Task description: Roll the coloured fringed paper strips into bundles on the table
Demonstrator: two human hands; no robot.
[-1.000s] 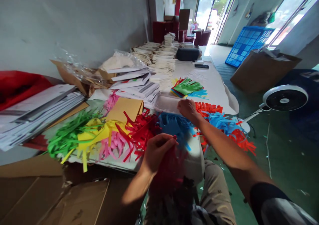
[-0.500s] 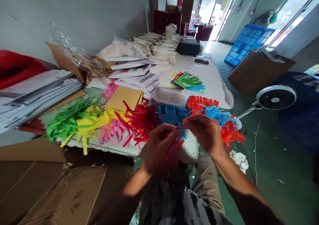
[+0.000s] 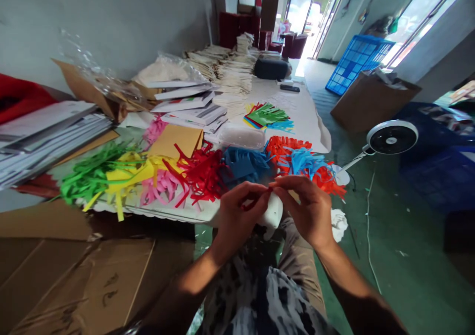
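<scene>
Fingers (image 3: 256,188) of your left hand (image 3: 243,211) are pinched tight, thumb against forefinger, on a scrap of red paper (image 3: 270,189), and your right hand (image 3: 306,211) meets them there, its thumb and forefinger closed on the same scrap. Fingertips practically touching, wrists apart, all of it right above the near corner of the table (image 3: 309,127)! Most of that red paper is hidden behind your fingers, so you can't see its full shape from up here; a little more red shows inside your left palm.

Just beyond your knuckles lies the dark blue fringe (image 3: 247,164), with the red fringe (image 3: 208,171) touching it on the left. Farther left come the pink fringe (image 3: 160,186), the yellow fringe (image 3: 128,171) and, out at the end, the green fringe (image 3: 92,169), strips spilling over the table's edge. On your right, light blue fringe (image 3: 303,161) sits among orange-red strips (image 3: 282,149). Behind the dark blue you've got a clear plastic tray (image 3: 243,138), then a fanned multicoloured stack (image 3: 269,114) with green uppermost. A folded tan sheet (image 3: 176,139) lies behind the red, and the round-headed fan (image 3: 391,139) leans out past the table's right side.
</scene>
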